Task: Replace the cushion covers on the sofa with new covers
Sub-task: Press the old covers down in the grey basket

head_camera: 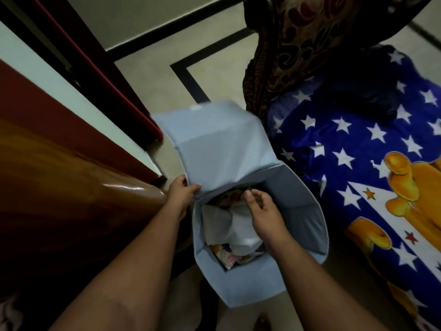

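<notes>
Both forearms reach forward and down from the bottom edge of the view toward one pale blue fabric storage box [298,218] standing open on the cream tiled floor [152,75]. The left hand [181,194] is at the box's left rim, thumb on top and fingers curled behind, pinching the lower corner of the box's single pale blue lid flap [222,142], which is lifted and folded back away from the person. The right hand [261,209] hangs over the mouth of the box, palm down, fingers [249,194] loosely bent and spread; it grips nothing, though its fingertips sit very near the contents and contact cannot be confirmed. Inside the box lies folded white cloth [236,230], with a patterned pastel cloth [225,255] showing beneath it at the near end and a darker patterned piece at the far end; three separate fabrics are distinguishable, and whether they are cushion covers cannot be determined. Just beside the box on the right is one blue fabric with white stars and an orange bear print [358,149], draped over a bulky form. Behind it stands one brown floral upholstered piece [298,44]. On the left is one glossy brown wooden surface [71,194], its rounded corner next to the left wrist.
</notes>
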The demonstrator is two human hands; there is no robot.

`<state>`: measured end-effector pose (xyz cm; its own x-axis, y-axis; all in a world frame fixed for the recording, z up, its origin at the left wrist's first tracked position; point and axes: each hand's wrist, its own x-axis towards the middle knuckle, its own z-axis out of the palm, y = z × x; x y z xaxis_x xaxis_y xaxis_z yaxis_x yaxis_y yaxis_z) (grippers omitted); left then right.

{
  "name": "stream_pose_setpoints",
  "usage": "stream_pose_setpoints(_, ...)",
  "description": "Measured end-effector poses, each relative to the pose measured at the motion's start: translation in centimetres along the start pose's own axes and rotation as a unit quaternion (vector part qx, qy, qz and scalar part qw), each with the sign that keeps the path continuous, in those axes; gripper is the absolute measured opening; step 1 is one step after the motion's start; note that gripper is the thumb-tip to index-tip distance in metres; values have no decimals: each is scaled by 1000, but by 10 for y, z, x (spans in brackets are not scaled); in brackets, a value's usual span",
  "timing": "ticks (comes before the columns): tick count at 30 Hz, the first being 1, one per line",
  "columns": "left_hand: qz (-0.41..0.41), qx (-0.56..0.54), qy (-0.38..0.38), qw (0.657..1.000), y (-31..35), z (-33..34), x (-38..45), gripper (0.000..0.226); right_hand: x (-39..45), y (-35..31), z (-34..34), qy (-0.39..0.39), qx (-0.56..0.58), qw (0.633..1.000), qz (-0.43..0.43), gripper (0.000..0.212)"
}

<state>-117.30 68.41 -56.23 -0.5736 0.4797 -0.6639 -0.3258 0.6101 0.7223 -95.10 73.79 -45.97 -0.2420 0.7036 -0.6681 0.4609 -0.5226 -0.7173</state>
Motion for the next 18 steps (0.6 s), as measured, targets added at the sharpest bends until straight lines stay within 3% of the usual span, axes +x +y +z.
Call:
stream_pose_setpoints(2, 18, -35, -42, 998, 15, -6, -14, 57, -11, -11, -5, 0, 3, 1000, -7, 50)
stream_pose_setpoints(6, 108, 14, -69, 992, 62, -12, -43, 48, -35, -50, -14, -4, 73, 997, -8, 55)
stream_pose_setpoints(9, 187, 57, -86, 977, 100, -14, -82, 53, -62, -83, -25, 4, 152, 988, -11, 66)
stream_pose_setpoints(12, 247, 123, -87, 957, 125, -10, -121, 32, -89, -102, -44, 10, 236, 971, 28, 98)
stream_pose_setpoints(15, 353, 290, -124, 881, 130, -5, -162, 26, -116, -113, -60, 6, 297, 953, 59, 109)
stream_pose_setpoints(16, 368, 347, -140, 851, 126, -6, -174, 28, -122, -113, -66, 21, 308, 948, 69, 99)
stream_pose_setpoints(18, 382, 455, -160, 788, 111, -8, -199, 42, -132, -102, -79, 59, 323, 941, 76, 57)
